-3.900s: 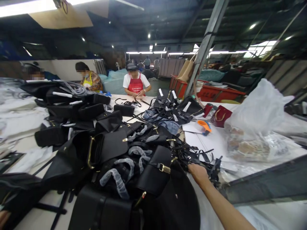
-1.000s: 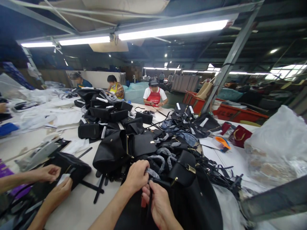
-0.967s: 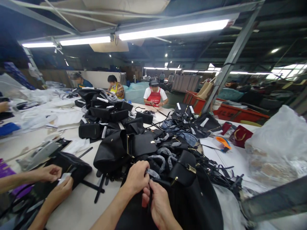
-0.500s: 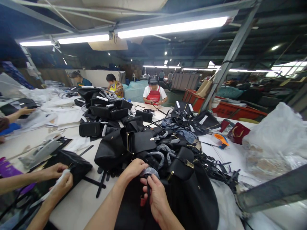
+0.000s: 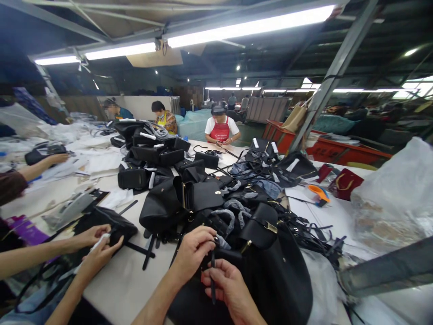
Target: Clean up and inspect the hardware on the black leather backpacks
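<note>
In front of me lies a black bag [image 5: 287,271], its flap turned up with a gold buckle [image 5: 270,227] on it. My left hand [image 5: 198,246] is closed at the top of a narrow black strap [image 5: 213,271], beside the bag's plastic-wrapped handle [image 5: 223,243]. Lower down, the fingers of my right hand [image 5: 225,282] pinch the same strap, whose end hangs below them. A small red piece shows by the right fingertips; what it is I cannot make out. Another black bag [image 5: 162,210] with an open flap lies just beyond my hands.
Black bags [image 5: 145,155] are heaped across the table. At left, a co-worker's hands [image 5: 101,246] hold a black bag and white material. An orange tape roll [image 5: 318,193], a dark red pouch [image 5: 347,184] and a clear plastic bag [image 5: 395,180] lie right; a metal post [image 5: 389,266] crosses lower right.
My left hand has turned over and moved from the wrapped handle onto the strap's top. My right hand has slid lower along the strap. The view has shifted slightly.
</note>
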Action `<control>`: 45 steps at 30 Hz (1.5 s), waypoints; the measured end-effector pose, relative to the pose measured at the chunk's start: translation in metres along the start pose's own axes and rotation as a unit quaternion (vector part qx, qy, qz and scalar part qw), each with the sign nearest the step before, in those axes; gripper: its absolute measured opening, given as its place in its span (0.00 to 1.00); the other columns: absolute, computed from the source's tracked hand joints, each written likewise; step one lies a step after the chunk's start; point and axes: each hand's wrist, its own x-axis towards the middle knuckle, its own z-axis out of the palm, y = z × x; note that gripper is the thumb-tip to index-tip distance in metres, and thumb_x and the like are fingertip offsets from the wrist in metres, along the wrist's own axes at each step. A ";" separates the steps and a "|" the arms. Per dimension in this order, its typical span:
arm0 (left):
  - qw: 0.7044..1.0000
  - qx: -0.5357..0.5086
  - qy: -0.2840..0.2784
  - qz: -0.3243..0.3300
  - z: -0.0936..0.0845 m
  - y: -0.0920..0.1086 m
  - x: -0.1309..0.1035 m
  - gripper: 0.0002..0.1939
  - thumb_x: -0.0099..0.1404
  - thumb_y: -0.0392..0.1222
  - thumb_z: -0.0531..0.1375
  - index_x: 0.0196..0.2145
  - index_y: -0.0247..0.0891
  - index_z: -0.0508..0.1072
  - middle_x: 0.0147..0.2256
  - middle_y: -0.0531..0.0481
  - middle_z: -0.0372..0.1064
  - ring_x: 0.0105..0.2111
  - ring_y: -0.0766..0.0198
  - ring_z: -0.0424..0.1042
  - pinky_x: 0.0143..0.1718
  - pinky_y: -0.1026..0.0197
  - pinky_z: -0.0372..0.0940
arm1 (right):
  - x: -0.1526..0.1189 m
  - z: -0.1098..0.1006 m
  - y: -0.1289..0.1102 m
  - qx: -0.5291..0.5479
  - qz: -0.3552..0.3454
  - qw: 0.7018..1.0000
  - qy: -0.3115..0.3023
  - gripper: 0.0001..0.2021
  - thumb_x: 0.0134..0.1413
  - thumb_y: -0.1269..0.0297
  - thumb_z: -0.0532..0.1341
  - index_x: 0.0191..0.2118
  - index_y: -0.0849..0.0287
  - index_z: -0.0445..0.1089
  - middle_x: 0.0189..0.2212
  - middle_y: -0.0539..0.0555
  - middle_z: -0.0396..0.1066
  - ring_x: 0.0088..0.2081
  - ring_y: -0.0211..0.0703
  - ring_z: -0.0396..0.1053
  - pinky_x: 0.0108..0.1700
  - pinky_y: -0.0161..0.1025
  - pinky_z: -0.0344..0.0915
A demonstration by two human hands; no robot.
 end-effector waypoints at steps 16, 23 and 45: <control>0.975 0.117 0.162 -0.100 0.004 -0.017 -0.007 0.10 0.66 0.40 0.52 0.31 0.38 0.71 0.33 0.48 0.70 0.35 0.59 0.71 0.38 0.59 0.66 | 0.007 0.004 0.015 -0.088 -0.041 0.995 0.035 0.26 0.34 0.44 0.71 0.33 0.62 0.74 0.23 0.49 0.69 0.25 0.34 0.64 0.22 0.27 0.61; 0.970 0.197 -0.007 -0.144 -0.008 -0.034 0.086 0.15 0.67 0.47 0.58 0.48 0.36 0.70 0.48 0.46 0.69 0.44 0.56 0.71 0.45 0.49 0.68 | 0.014 0.004 0.006 -0.023 -0.028 0.998 0.052 0.29 0.31 0.44 0.72 0.37 0.63 0.73 0.24 0.50 0.72 0.22 0.31 0.66 0.22 0.28 0.64; 0.879 0.217 -0.301 -0.298 0.006 -0.064 0.095 0.13 0.65 0.47 0.60 0.35 0.33 0.73 0.33 0.52 0.72 0.31 0.64 0.72 0.33 0.59 0.69 | 0.038 -0.009 0.035 -0.092 -0.047 0.993 0.064 0.22 0.32 0.45 0.69 0.24 0.60 0.66 0.13 0.44 0.61 0.14 0.30 0.57 0.15 0.28 0.57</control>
